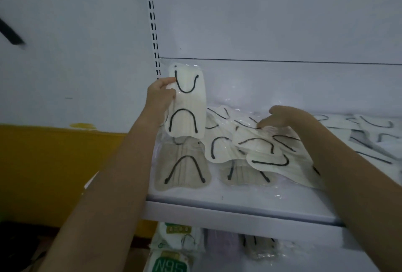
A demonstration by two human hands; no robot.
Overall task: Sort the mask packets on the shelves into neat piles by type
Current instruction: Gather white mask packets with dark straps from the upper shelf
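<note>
L hand (162,95) pinched white mask packet (188,106) upright over left end of shelf (217,204) — beige packet (183,167) lay flat beneath. R hand (285,117) pinched edge of heap packet (254,141), mid-shelf

Left hand (161,95): pinches a white mask packet (187,106) by its left edge, upright above the shelf (217,204).
Right hand (285,117): I see it curled onto the top packet (256,141) of a loose white heap, pinching its edge.
Beige packet (182,165): flat at the shelf's left front, below the raised one.
Second beige packet (245,177): partly under the heap.
Below the shelf: N95 packet (171,267), cut off by the frame.
</note>
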